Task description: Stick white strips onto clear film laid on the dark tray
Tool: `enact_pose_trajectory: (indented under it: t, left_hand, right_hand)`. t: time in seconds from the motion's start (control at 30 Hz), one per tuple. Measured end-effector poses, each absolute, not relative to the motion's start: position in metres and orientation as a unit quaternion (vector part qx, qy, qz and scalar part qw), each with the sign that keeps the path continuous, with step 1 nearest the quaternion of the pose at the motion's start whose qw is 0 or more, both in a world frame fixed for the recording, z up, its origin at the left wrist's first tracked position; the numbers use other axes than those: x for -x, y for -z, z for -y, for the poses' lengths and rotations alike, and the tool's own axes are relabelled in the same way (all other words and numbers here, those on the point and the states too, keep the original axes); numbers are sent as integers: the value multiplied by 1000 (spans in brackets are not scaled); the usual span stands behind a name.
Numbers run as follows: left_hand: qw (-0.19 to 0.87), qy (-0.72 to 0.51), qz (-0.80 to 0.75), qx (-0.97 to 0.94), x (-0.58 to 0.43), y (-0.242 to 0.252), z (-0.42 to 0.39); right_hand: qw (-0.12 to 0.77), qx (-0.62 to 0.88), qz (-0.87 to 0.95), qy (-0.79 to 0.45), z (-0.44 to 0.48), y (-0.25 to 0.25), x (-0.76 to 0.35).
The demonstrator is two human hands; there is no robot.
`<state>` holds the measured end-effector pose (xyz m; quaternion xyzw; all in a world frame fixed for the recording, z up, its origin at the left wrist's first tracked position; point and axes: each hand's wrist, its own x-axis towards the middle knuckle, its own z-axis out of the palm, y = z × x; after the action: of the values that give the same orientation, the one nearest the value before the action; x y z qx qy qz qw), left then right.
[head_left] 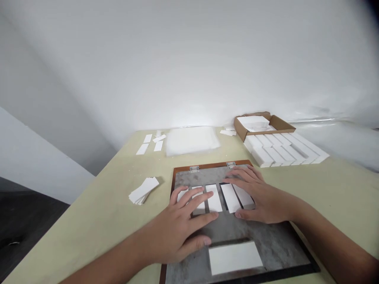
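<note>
My left hand (180, 225) lies flat with spread fingers on the left white strips, and my right hand (254, 197) rests on the right ones. Several narrow white strips (213, 198) sit side by side in dark-edged slots of a mottled grey board (275, 244). My fingers hide parts of them. Below my hands, a wider white rectangle (235, 257) sits in its own recess. Two metal hinges (194, 169) join the board to a brown wooden frame (210, 165) along the far edge.
A stack of white strips (143, 190) lies left of the board on the pale yellow table (89, 225). Beyond are loose strips (148, 144), a clear bag of white sheets (192, 141), a cardboard box (281, 125), and rows of white bars (281, 152). The table's left edge drops to a dark floor.
</note>
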<state>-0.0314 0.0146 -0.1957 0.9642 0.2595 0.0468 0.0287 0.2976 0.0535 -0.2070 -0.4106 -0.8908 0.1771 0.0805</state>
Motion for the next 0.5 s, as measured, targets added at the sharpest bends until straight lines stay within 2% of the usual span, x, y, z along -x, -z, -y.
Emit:
enact_pose_trajectory:
  t: [0.5]
  left_hand:
    - [44, -70, -259, -962, 34, 198, -15]
  right_hand:
    - [94, 421, 882, -189, -61, 210, -297]
